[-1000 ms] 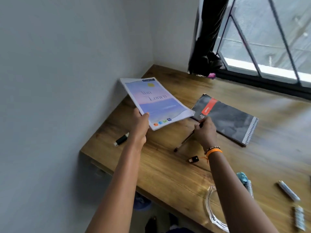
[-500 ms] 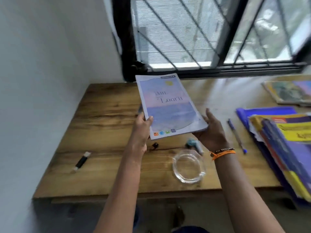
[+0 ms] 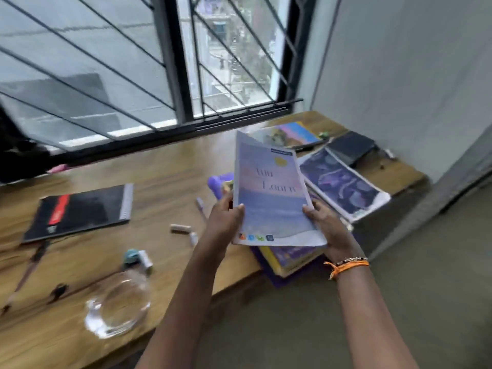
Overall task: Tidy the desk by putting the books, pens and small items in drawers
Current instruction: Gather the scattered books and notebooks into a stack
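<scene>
A wooden desk runs under a barred window, grey wall at the right of the frame. Centre right, the pale blue and pink book is up off the desk, held over a stack of books at the desk's near edge. The left hand grips its left edge, thumb curled onto the cover, fingers behind. The right hand takes the lower right edge, thumb on top, fingers curled underneath; an orange wristband sits on that wrist.

Just beyond the held book, to the right, a dark purple booklet lies flat, and behind it a colourful book and a black case near the wall. A purple pen lies just left of the left hand, with a small white cap-like piece nearby, blurred. Centre left, a black spiral notebook with a red stripe lies flat. Lower left, a clear glass dish sits near the front edge, a teal and white item just above it, and another pen at the far left.
</scene>
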